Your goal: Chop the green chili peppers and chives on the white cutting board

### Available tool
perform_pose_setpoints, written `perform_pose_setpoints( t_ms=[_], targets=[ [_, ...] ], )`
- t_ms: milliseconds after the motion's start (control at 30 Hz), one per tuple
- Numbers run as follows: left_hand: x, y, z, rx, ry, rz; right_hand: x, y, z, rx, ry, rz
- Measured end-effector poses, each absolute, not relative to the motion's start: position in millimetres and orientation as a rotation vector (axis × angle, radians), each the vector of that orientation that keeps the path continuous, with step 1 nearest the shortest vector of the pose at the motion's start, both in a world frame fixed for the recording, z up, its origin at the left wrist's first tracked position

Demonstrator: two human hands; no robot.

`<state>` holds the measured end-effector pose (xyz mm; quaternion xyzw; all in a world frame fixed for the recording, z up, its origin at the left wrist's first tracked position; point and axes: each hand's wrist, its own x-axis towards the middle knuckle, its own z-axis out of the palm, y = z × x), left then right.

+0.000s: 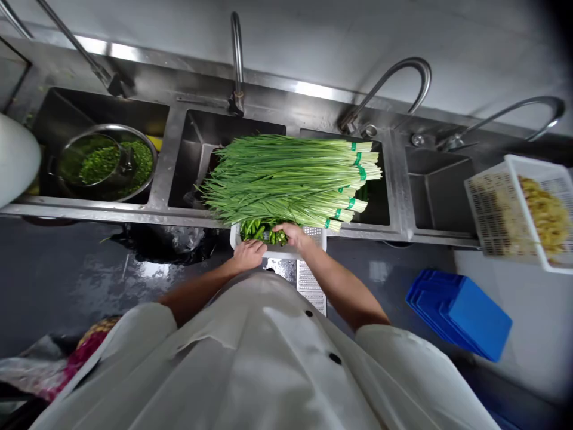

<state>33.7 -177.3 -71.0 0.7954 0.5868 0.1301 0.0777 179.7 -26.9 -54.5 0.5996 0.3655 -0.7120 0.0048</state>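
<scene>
A white plastic basket (320,237) sits against the front edge of the sinks, with green chili peppers (253,230) in it. My left hand (249,254) is at the basket's near left side, fingers curled beside the peppers; what they hold, if anything, is hidden. Reaching in from the right, my right hand (292,234) has its fingers closed around a few peppers. Just beyond both hands, a large pile of garlic chives (282,173) lies across the sinks, its pale stem ends bound with green bands (362,173) on the right.
In the left sink, a steel pot (150,140) holds chopped greens. Several curved faucets (237,54) line the back. A white perforated crate (492,203) stands at the right, with blue plastic bins (474,316) on the floor below. A black plastic bag (156,245) hangs under the sinks.
</scene>
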Motion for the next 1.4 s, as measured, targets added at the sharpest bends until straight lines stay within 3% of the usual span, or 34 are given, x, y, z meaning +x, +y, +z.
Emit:
perform_pose_setpoints(
  t_ms=[233, 600, 733, 833, 967, 1133, 1400],
  targets=[
    [42.1, -172.5, -58.5, 2.086, 1.846, 0.307, 229.3, -25.6, -13.9, 1.829, 0.762, -2.221],
    [49.6, -162.5, -30.7, 1.795, 1.900, 0.341, 282.4, -82.0, 28.0, 1.683, 0.219, -2.653],
    [77.3, -168.4, -2.2, 1.080, 1.877, 0.715, 293.4, -100.2, 29.7, 1.668, 0.187, -2.747],
    [107.5, -168.2, 18.3, 0.362, 1.535, 0.810, 288.5, -110.6, 29.3, 1.658, 0.191, -2.773],
    [138.9, -156.8, 32.1, -0.066, 1.218, 0.920, 273.3, -133.4, 34.4, 1.684, 0.242, -2.859],
    [146.2, -176.0, 58.8, -0.143, 1.345, 0.950, 257.2, -178.0, 65.7, 1.789, 0.292, -2.986],
    [84.2, -243.3, 123.4, 0.358, 1.310, 1.190, 201.6, -248.3, 119.8, 1.615, 0.782, -3.251]
  ],
)
